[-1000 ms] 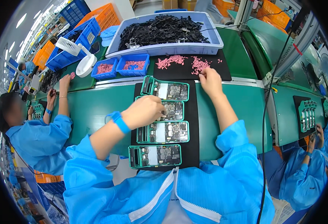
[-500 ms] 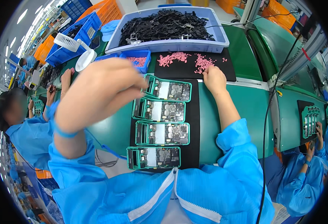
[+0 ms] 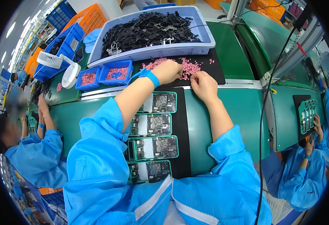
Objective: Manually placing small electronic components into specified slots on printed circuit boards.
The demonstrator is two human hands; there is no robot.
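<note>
My left hand (image 3: 167, 72), with a blue band on its wrist, reaches to a loose heap of small pink pieces (image 3: 189, 68) on a black mat (image 3: 214, 70). Its fingers are bent together at the heap's left side; whatever they pinch is hidden. At the near right edge of the same heap, my right hand (image 3: 205, 85) has thumb and fingers pressed together, and anything between them is too small to make out. Nearer to me, several circuit boards in green frames (image 3: 155, 124) lie in a column on a second black mat (image 3: 183, 150). My left forearm covers part of them.
A large pale-blue bin (image 3: 153, 54) of black parts stands behind the heap. Two small blue trays (image 3: 115, 80) with pink pieces sit left, beside a white fan (image 3: 71, 75). A black cable (image 3: 262, 150) hangs at right. Co-workers sit at both sides.
My left hand has moved from above the farthest board forward and right to the pink heap. My right hand stays by the heap's near edge. The whole view has shifted a little.
</note>
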